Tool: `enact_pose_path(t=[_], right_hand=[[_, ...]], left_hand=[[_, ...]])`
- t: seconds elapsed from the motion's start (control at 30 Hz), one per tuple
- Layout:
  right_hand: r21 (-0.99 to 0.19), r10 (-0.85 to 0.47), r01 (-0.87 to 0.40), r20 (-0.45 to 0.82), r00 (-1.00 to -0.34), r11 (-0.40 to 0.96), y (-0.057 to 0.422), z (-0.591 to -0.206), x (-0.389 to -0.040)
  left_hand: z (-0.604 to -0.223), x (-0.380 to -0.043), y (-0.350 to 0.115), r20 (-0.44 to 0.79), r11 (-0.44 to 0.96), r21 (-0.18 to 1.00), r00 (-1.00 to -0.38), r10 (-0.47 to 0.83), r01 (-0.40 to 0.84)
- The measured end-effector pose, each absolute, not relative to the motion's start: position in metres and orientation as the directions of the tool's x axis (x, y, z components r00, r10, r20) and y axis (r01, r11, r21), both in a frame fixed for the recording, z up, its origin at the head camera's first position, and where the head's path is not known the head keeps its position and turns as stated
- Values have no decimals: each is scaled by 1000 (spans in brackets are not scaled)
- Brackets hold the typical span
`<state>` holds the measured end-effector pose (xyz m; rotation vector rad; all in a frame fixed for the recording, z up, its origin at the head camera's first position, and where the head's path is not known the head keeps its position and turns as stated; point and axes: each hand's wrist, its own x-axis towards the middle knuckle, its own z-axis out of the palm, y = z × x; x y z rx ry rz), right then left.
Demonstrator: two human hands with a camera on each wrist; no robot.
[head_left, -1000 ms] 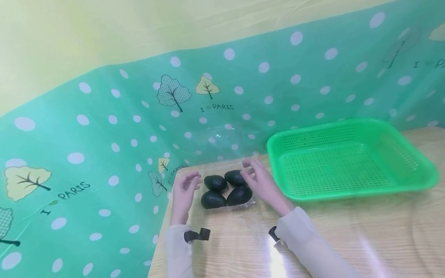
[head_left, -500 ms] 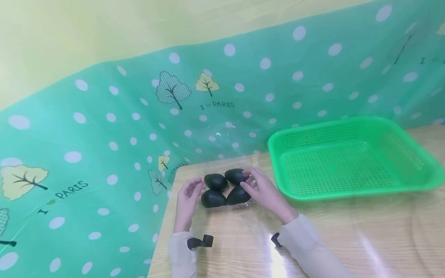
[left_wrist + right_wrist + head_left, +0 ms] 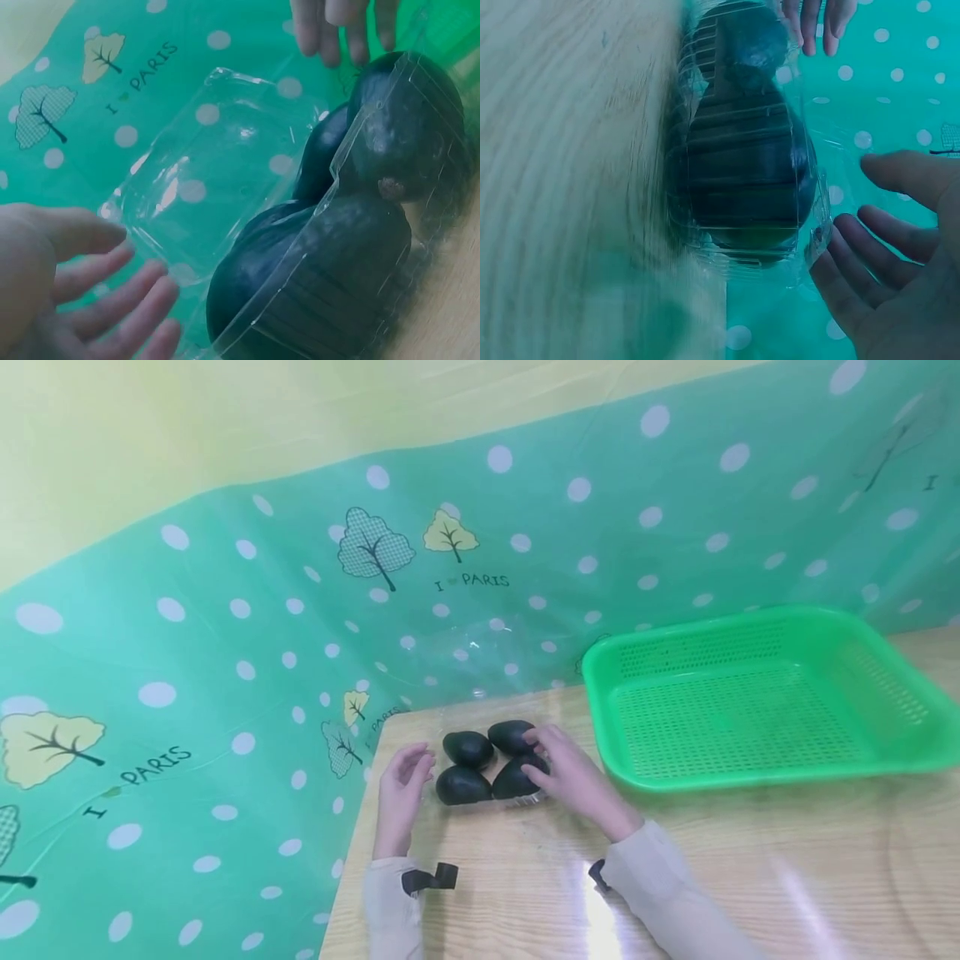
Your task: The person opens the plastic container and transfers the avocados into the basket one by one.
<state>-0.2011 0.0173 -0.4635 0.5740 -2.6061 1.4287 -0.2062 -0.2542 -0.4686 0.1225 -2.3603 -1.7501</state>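
Observation:
Several dark avocados sit in two rows in a clear plastic clamshell box on the table. The box's clear lid stands raised behind them in the left wrist view. My left hand is just left of the box, fingers loosely bent and holding nothing. At the opposite side is my right hand, its fingers spread and overlapping the right-hand avocados in the head view. In the right wrist view, its fingertips are right at the box's clear rim, with a gap between thumb and fingers.
A green perforated plastic basket stands to the right of the box on the wooden table. Behind and to the left hangs a green dotted curtain with tree prints. Black straps are on both wrists.
The right hand has come down and nearer along the box's right side. The left hand moved in toward the box, then slightly back. The avocados stay in place; the head view shifts a little.

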Motion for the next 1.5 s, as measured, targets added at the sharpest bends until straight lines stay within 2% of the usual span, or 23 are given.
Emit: enact_pose_path(t=[0.17, 0.37, 0.5, 0.67, 0.83, 1.17, 1.5], right_hand=[[-674, -371, -444, 262, -891, 591, 17, -462, -204], [-507, -499, -561, 268, -824, 654, 18, -458, -207], [-433, -543, -593, 248, -802, 678, 16, -453, -208], [-359, -563, -569, 131, -816, 740, 6, -443, -213], [-282, -562, -537, -9, -827, 795, -7, -436, -221], [-319, -622, -585, -22, -782, 746, -19, -435, -229], [-378, -600, -545, -36, -799, 748, -19, -437, -230]], left_hand=[[-472, -210, -258, 50, 269, 963, -963, -264, -24], [-477, -216, -261, 7, 235, 971, -973, -233, -49], [-478, -217, -263, -16, 226, 972, -982, -186, -59], [-477, -213, -267, -26, 245, 968, -989, -147, -62], [-478, -210, -270, -41, 281, 956, -986, -162, -86], [-475, -209, -272, -76, 301, 945, -981, -177, -127], [-482, -208, -277, -71, 303, 947, -989, -131, -108]])
